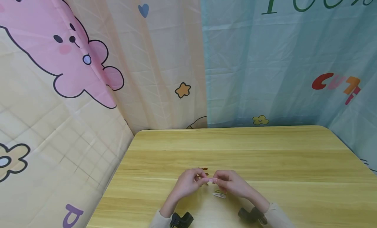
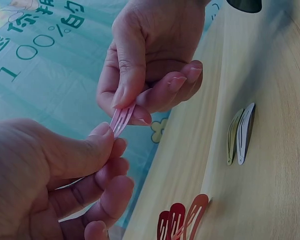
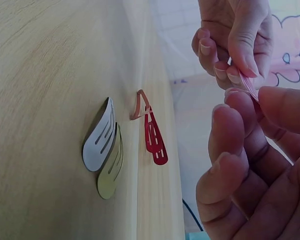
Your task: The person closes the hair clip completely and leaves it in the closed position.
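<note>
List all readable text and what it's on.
"100%的": blue curtain, left wrist view.
"你": same curtain, row above; neighbouring characters unclear.
"CUT": same curtain, head view; red fourth letter distorted by a fold.
Purple letter, cream curtain: unclear which.
Hair clips: none visible.

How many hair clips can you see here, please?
6: a pink clip held by the left hand and right hand; on the table, a white clip beside a yellow-green clip, and two red clips with an orange clip. Others may be hidden.
</note>
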`<move>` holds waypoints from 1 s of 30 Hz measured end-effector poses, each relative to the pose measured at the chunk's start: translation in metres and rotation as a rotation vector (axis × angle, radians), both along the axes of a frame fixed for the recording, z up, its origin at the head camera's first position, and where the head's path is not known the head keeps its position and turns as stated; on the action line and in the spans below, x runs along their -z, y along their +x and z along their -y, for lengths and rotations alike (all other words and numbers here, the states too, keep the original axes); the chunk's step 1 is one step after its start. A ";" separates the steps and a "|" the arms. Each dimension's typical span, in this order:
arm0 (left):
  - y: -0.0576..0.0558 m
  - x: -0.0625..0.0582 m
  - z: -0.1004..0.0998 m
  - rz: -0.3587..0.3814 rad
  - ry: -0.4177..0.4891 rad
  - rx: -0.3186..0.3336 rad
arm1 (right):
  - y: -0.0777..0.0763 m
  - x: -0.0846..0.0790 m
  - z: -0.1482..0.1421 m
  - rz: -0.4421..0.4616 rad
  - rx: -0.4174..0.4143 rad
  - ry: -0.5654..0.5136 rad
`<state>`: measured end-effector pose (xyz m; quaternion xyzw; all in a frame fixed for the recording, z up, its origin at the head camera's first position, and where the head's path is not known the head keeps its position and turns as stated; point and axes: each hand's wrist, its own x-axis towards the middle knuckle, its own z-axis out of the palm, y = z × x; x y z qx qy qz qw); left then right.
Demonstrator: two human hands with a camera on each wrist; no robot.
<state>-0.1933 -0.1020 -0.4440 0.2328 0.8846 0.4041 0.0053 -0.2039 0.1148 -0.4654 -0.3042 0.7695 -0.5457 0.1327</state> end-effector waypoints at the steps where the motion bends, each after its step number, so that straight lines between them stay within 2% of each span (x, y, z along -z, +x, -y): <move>1: 0.000 0.000 0.000 0.006 0.009 0.003 | 0.000 0.000 0.000 0.001 -0.005 -0.005; 8: -0.001 0.001 0.001 0.052 0.060 0.020 | -0.001 -0.001 -0.001 0.082 -0.068 -0.096; 12: -0.002 0.002 0.001 0.049 0.076 0.039 | -0.001 -0.002 -0.002 0.128 -0.105 -0.148; 30: -0.001 0.001 0.001 0.094 0.147 0.083 | -0.005 0.002 -0.005 0.154 -0.192 -0.197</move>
